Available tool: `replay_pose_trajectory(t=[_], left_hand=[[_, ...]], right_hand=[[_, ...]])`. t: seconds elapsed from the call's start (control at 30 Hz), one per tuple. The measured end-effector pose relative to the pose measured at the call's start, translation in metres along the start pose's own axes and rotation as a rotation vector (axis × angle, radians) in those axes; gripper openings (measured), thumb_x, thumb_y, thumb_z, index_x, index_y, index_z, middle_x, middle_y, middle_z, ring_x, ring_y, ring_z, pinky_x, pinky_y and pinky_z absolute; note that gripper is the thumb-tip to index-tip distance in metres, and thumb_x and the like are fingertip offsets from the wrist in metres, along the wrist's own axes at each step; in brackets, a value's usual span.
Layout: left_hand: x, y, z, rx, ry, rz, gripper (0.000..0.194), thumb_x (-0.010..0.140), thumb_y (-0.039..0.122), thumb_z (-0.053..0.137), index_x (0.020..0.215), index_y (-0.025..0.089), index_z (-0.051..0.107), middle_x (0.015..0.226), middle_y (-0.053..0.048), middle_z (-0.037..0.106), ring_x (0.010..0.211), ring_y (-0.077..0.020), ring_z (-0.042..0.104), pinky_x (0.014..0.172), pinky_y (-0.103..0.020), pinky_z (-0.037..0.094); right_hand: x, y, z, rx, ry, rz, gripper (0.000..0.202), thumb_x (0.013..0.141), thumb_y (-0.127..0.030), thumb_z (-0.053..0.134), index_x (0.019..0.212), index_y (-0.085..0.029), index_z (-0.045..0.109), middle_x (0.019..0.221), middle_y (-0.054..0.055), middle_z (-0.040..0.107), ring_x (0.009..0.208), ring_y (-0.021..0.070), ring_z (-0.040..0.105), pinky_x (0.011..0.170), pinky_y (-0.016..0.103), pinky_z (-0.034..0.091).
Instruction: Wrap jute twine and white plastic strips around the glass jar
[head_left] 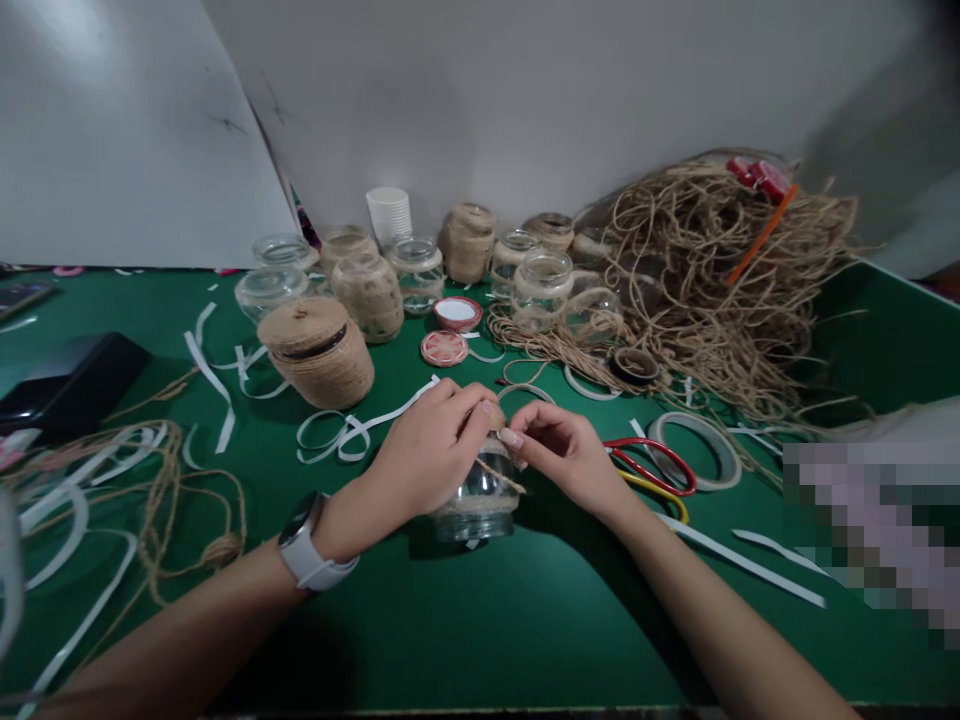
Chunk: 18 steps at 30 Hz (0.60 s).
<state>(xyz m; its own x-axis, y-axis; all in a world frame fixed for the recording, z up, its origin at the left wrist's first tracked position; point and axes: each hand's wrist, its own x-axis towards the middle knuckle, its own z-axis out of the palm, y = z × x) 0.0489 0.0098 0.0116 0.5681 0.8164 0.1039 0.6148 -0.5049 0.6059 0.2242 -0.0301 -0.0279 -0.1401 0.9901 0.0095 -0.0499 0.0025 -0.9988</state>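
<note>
A glass jar (476, 522) lies tilted near the table's front middle, its open mouth toward me and twine round part of it. My left hand (435, 445) wraps over the jar's left side and far end, closed on it. At the jar's right, my right hand (562, 450) has thumb and forefinger pinched together near the twine-covered end; what they hold is too small to make out. A short twine end (499, 474) crosses the glass between my hands.
Behind stand a twine-wrapped lidded jar (319, 350), several glass jars (416, 275) and paper cups (388, 215). A twine heap (697, 250) fills the back right. Red-handled scissors (660, 465) and a tape roll (697, 450) lie right; twine and white strips (210, 385) lie left.
</note>
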Motion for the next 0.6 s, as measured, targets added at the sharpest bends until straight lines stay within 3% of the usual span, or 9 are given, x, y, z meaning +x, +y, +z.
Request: replay_pose_trajectory(t=[0.1, 0.2, 0.33, 0.43, 0.6], left_hand=[[-0.001, 0.000, 0.000, -0.008, 0.009, 0.016, 0.030, 0.102, 0.028, 0.035, 0.101, 0.021, 0.064, 0.093, -0.005, 0.064, 0.091, -0.0244, 0.057, 0.083, -0.039, 0.045], [-0.001, 0.000, 0.000, -0.010, 0.010, 0.009, 0.030, 0.102, 0.028, 0.035, 0.102, 0.021, 0.064, 0.092, -0.005, 0.064, 0.091, -0.0242, 0.057, 0.083, -0.039, 0.045], [-0.001, 0.000, 0.001, 0.010, 0.001, 0.021, 0.030, 0.103, 0.028, 0.034, 0.102, 0.021, 0.063, 0.096, -0.005, 0.065, 0.093, -0.0243, 0.057, 0.085, -0.039, 0.046], [-0.001, 0.001, 0.001, 0.051, 0.007, 0.044, 0.030, 0.102, 0.026, 0.034, 0.101, 0.021, 0.063, 0.097, -0.006, 0.066, 0.093, -0.0240, 0.057, 0.086, -0.038, 0.046], [0.002, 0.006, 0.003, 0.144, -0.009, 0.039, 0.031, 0.102, 0.026, 0.033, 0.095, 0.020, 0.063, 0.088, -0.006, 0.061, 0.086, -0.0240, 0.058, 0.080, -0.038, 0.047]], right_hand=[[0.000, 0.000, 0.000, -0.025, 0.004, -0.026, 0.041, 0.075, -0.057, 0.076, 0.076, -0.020, 0.058, 0.066, -0.002, 0.055, 0.057, 0.0114, 0.049, 0.055, 0.025, 0.043], [-0.003, -0.006, -0.003, -0.113, -0.021, -0.073, 0.032, 0.085, -0.050, 0.066, 0.081, -0.020, 0.058, 0.067, -0.001, 0.057, 0.060, 0.0126, 0.054, 0.058, 0.026, 0.046], [-0.013, -0.025, -0.008, -0.553, -0.031, -0.242, 0.010, 0.091, -0.026, 0.057, 0.090, -0.018, 0.063, 0.077, 0.003, 0.065, 0.068, 0.0144, 0.059, 0.063, 0.026, 0.047], [-0.017, -0.042, -0.009, -0.925, -0.083, -0.348, 0.012, 0.086, -0.013, 0.054, 0.090, -0.016, 0.066, 0.084, 0.006, 0.070, 0.069, 0.0154, 0.061, 0.064, 0.027, 0.046], [-0.001, -0.069, -0.010, -1.243, -0.281, -0.202, 0.015, 0.078, -0.010, 0.059, 0.085, -0.015, 0.071, 0.081, 0.006, 0.073, 0.070, 0.0183, 0.065, 0.065, 0.027, 0.043]])
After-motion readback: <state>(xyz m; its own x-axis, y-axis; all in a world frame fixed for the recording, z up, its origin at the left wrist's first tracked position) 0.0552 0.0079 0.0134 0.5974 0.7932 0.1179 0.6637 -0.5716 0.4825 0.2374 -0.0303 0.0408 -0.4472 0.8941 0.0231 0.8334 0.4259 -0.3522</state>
